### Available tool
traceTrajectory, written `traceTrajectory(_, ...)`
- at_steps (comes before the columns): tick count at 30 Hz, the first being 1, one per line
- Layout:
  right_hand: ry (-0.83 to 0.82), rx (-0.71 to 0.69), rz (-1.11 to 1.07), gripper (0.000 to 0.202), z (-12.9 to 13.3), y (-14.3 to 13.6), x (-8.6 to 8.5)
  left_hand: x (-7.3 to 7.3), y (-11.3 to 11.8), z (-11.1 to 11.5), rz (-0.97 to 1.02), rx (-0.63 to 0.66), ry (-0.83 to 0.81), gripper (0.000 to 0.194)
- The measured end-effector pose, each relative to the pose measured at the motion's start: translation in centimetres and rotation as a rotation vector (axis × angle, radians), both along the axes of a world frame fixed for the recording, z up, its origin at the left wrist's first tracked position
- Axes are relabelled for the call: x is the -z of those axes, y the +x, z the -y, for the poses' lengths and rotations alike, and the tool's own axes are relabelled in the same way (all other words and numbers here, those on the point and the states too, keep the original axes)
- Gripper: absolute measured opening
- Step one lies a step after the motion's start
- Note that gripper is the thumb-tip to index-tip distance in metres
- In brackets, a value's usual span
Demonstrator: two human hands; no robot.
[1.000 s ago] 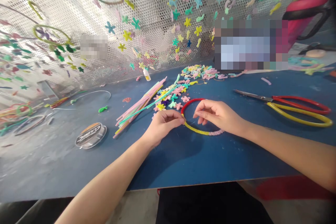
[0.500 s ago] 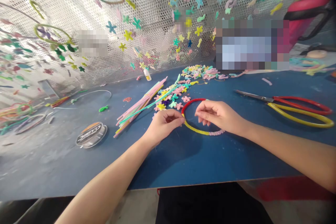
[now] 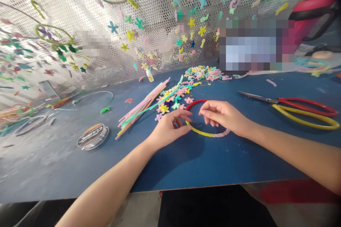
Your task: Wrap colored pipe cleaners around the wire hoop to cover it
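Observation:
A hoop wrapped in red, yellow and pale pink pipe cleaner [image 3: 201,133] lies on the blue table between my hands. At its left side my left hand [image 3: 170,126] is open, thumb and fingers apart beside the yellow stretch. Over the hoop's right part, my right hand [image 3: 220,113] is closed in a pinch; what its fingertips hold, if anything, is too fine to make out. A faint thin line shows inside the hoop. The right hand hides the far right of the hoop.
Large scissors [image 3: 301,108] with red and yellow handles lie to the right. Pipe cleaners [image 3: 145,106], small fuzzy flowers [image 3: 163,108] and a spool of clear line [image 3: 93,136] are on the left. A perforated metal panel [image 3: 160,21] hung with ornaments stands behind.
My left hand has opened from a pinch at the hoop's left edge, its thumb and fingers spreading apart. The right hand keeps its pinch, almost unmoved.

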State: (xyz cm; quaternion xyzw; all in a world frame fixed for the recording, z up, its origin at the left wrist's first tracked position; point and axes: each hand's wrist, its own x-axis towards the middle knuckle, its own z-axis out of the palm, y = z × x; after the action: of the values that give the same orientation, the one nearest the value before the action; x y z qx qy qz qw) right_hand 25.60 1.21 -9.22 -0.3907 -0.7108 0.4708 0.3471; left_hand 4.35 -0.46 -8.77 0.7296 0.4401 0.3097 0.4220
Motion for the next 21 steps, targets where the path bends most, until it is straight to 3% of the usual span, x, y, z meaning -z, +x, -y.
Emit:
traceTrajectory(8, 0.069, -0.099, 0.149, 0.031, -0.3, -0.4, 0.5, 1.1, 1.0, 0.2, -0.125, 0.019, 0.073, 0.029)
traceTrajectory(17, 0.102, -0.076, 0.247, 0.021, -0.3, -1.1, 1.0, 0.9, 1.1, 0.3, -0.015, -0.014, 0.012, 0.022)
traceTrajectory(21, 0.041, -0.068, 0.164, 0.023, -0.1, -1.0, 0.5, 1.2, 1.0, 0.1, 0.036, -0.002, -0.03, 0.023)
